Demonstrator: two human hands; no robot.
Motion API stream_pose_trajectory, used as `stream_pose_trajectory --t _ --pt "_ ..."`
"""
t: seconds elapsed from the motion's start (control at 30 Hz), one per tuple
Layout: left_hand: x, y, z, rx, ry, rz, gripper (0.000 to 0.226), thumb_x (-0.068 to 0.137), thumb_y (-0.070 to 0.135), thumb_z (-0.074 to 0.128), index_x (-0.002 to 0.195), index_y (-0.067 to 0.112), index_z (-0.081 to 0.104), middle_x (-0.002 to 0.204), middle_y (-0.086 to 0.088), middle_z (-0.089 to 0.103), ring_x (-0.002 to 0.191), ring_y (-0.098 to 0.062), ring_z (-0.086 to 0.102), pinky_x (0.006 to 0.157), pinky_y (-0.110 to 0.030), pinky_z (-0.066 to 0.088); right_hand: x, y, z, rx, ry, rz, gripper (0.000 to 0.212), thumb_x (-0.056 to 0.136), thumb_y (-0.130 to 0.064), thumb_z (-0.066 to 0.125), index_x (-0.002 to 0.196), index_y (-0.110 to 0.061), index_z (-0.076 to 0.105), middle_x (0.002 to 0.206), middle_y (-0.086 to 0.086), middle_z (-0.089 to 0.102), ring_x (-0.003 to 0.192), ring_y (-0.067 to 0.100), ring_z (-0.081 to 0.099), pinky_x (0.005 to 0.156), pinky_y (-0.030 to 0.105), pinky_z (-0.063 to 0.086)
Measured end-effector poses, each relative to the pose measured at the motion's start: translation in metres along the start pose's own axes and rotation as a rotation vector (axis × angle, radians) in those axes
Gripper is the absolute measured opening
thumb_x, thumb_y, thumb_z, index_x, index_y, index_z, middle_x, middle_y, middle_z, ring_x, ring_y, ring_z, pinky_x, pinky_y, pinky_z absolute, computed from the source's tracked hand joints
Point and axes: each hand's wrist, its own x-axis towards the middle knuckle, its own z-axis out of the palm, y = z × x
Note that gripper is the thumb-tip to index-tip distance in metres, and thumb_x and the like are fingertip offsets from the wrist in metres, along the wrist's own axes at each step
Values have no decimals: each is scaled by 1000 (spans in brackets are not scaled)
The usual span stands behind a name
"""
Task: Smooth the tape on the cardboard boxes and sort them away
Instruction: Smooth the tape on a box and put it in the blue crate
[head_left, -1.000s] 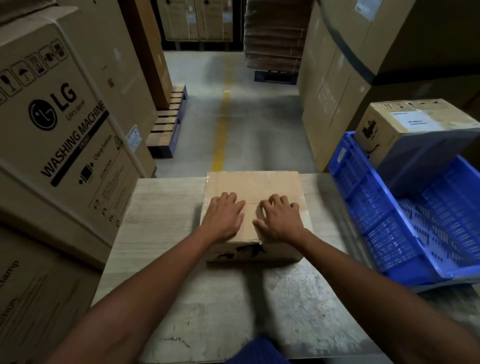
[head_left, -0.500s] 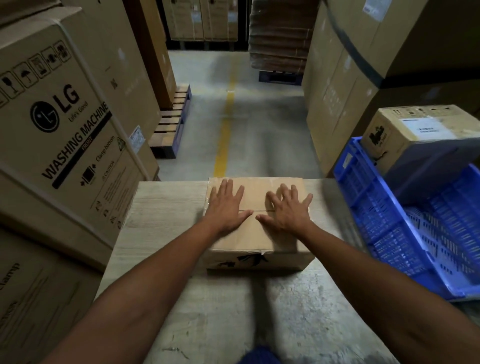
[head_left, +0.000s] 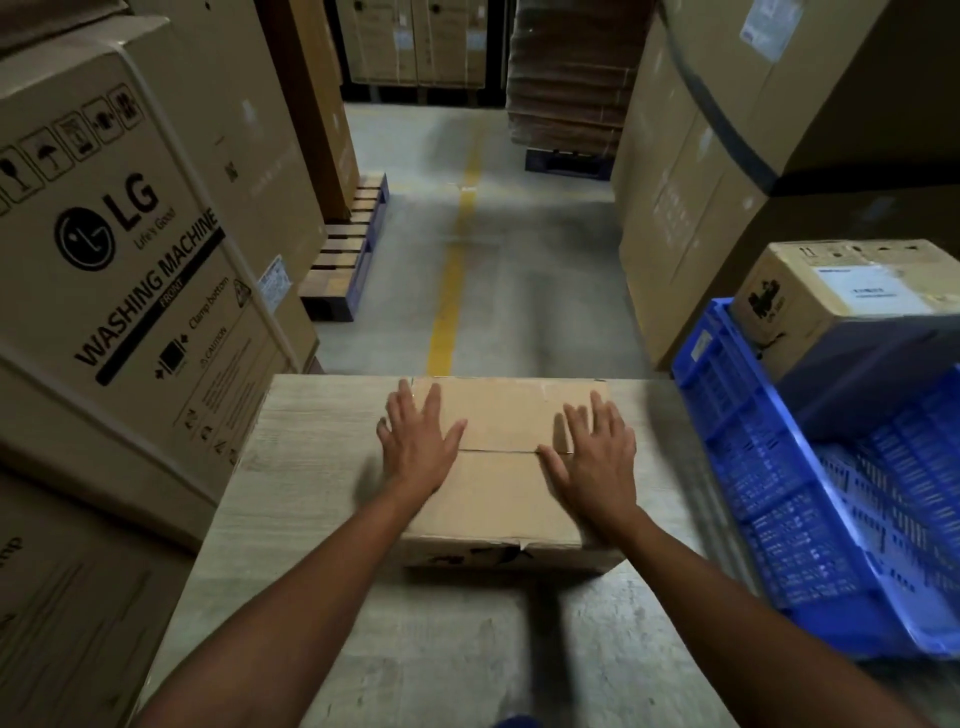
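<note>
A small brown cardboard box (head_left: 506, 488) lies on the pale wooden table (head_left: 311, 467), its top seam running left to right across the middle. My left hand (head_left: 418, 441) lies flat with spread fingers on the box's left part, reaching over its left edge. My right hand (head_left: 597, 452) lies flat with spread fingers on the right part, near the right edge. Both palms press down on the top along the seam. Whether tape covers the seam is too faint to tell.
A blue plastic crate (head_left: 789, 493) stands to the right of the table, with another small cardboard box (head_left: 852, 301) in its far end. Large washing-machine cartons (head_left: 119, 249) wall off the left side. More tall cartons (head_left: 727, 156) rise at right. An aisle with a yellow line (head_left: 452, 280) runs ahead.
Both hands went from curled near the box's middle to flat, then slid apart along the seam, the left toward the left edge and the right toward the right edge.
</note>
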Motion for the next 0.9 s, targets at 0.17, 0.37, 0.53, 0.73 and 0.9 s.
stream_pose_trajectory --t 0.17,0.37,0.53,0.73,0.9 --pt "1 -6 -9 -456 -146 -311 90 91 62 57 158 20 16 147 -17 49 130 -39 51 98 -44 45 10 -2 -7 240 -91 263 86 91 -62 57 157 -19 23 165 16 18 146 39 29 111 50 37" --pt "-5 -11 -13 -779 -40 -411 52 93 53 59 132 18 55 121 -5 66 109 -31 62 91 -40 51 10 7 -13 549 61 360 79 87 -42 73 154 -21 37 151 11 42 137 30 43 107 46 44" --pt "-10 1 -39 -840 104 -413 40 101 50 44 114 16 61 101 -1 61 102 -30 60 87 -39 47 6 2 -33 675 236 454 75 86 -42 74 151 -21 43 137 14 44 125 31 50 102 43 46" --pt "-12 4 -65 -801 97 -417 70 93 75 35 116 14 62 111 -5 58 107 -31 57 84 -37 41 -3 -4 -58 829 384 504 63 85 -50 74 137 -20 57 118 3 45 106 23 57 99 38 49" --pt "-26 5 -71 -821 173 -391 63 87 76 47 112 19 54 111 -5 58 95 -24 55 78 -37 45 -11 -8 -60 987 456 470 64 73 -67 71 121 -29 53 122 1 49 105 16 58 92 41 56"
